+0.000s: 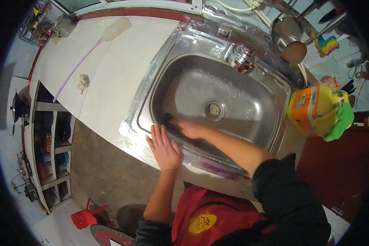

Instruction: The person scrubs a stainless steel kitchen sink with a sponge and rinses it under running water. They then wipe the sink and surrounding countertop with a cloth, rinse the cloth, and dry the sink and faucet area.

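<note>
A stainless steel sink basin (184, 86) lies before me, with suds or droplets on its wall and a round drain strainer (214, 110) in its floor. My left hand (166, 150) rests flat, its fingers slightly apart, on the sink's near left rim. Inside the basin, my right hand (189, 128) presses a dark object (168, 117), perhaps a scrubber, against the near left wall; most of that object is hidden. A chrome faucet (241, 58) stands at the sink's back edge.
A purple-handled fly swatter (77, 66) and a crumpled pale cloth or tissue (83, 83) lie on the white counter. A yellow and orange plastic jug (309, 110) with a green cloth (341, 121) stands right of the sink. Ladles (294, 52) hang behind; a red stool (83, 218) is on the floor.
</note>
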Demonstrator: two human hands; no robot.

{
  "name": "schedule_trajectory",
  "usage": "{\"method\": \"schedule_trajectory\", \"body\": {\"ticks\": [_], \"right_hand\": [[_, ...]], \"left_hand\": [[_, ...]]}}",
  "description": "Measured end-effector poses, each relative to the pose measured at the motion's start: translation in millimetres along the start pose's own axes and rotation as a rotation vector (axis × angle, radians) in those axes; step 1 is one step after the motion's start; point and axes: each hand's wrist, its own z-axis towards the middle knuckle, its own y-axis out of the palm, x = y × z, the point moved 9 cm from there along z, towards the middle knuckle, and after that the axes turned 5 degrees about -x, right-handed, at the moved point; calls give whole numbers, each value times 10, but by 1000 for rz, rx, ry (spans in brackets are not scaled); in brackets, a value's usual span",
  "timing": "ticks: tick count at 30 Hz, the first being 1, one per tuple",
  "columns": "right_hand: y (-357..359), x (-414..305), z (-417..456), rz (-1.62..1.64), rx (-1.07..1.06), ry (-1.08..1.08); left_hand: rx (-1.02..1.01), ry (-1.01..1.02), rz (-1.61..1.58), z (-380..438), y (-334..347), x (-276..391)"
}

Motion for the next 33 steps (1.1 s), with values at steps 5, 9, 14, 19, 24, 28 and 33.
{"method": "schedule_trajectory", "body": {"ticks": [5, 9, 14, 19, 24, 28, 33], "right_hand": [[-8, -344, -280, -188, -110, 97], [-227, 179, -1695, 70, -239, 258], [-125, -128, -1507, 249, -238, 154], [-43, -685, -354, 171, -112, 33], [-93, -578, -1116, 154, -154, 42], [-209, -374, -1862, 121, -198, 141], [-79, -746, -975, 126, -59, -55]], "left_hand": [[1, -14, 16, -10, 1, -54], [6, -24, -4, -5, -17, -50], [24, -20, -10, -23, -30, -27], [61, 19, 10, -7, 10, -10], [59, -2, -11, -16, 8, -58], [59, 1, -11, -35, -23, -28], [71, 27, 8, -10, -38, 27]]}}
